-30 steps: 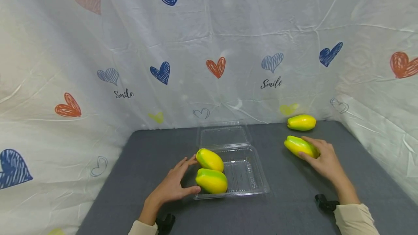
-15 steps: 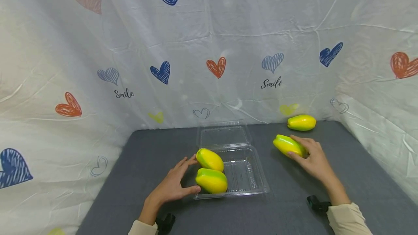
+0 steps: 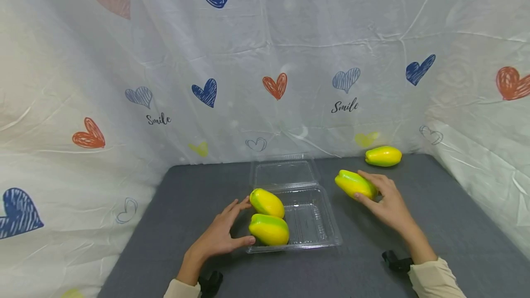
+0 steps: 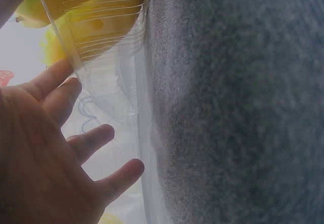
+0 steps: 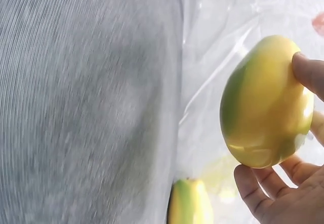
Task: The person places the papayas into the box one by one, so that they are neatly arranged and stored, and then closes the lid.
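Observation:
In the head view my right hand [image 3: 387,201] grips a yellow-green papaya [image 3: 351,183], thumb on the near side and fingers behind. The right wrist view shows this papaya [image 5: 266,102] raised off the grey cloth. A clear plastic clamshell box [image 3: 320,224] lies with its lid [image 3: 285,172] folded back, left of the held fruit. Two papayas sit in its left half, one [image 3: 267,203] behind the other [image 3: 269,230]. My left hand [image 3: 219,233] is spread at the box's left side; in the left wrist view its fingertips [image 4: 65,68] meet the clear wall.
One more papaya [image 3: 383,156] lies at the back right of the grey table [image 3: 198,197], behind my right hand. A white curtain [image 3: 236,36] with printed hearts hangs along the table's back and sides. Each wrist wears a small black camera [image 3: 396,261].
My right hand has carried its papaya leftward, closer to the box. The left hand, the box and the other papayas have stayed in place.

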